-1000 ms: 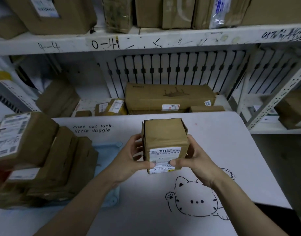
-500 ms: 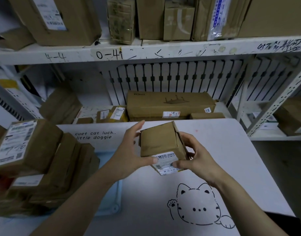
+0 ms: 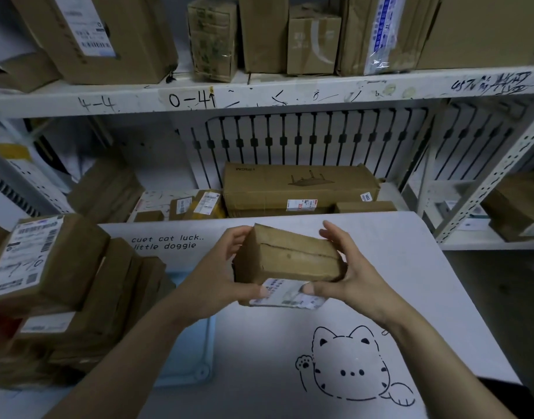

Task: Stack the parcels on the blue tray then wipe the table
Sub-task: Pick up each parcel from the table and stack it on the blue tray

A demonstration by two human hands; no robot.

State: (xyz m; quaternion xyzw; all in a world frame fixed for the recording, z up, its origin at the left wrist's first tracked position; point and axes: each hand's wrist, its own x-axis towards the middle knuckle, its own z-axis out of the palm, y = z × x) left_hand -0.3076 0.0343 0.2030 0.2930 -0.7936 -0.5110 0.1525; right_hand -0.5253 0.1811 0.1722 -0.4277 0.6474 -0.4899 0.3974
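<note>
A white table (image 3: 410, 267) printed with a cat drawing stands before white shelves (image 3: 259, 92) crammed with cardboard boxes. At its left, stacked parcels (image 3: 78, 297) cover most of the blue tray (image 3: 193, 352). Above mid-table, the left hand (image 3: 217, 282) and right hand (image 3: 350, 276) clasp a small brown parcel (image 3: 290, 258), tilted, its near-side label too blurred to read.

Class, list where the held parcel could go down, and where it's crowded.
Bare table right of the blue tray, between the printed words and the cat drawing; also the tray's right strip. Stacked parcels crowd its left.
</note>
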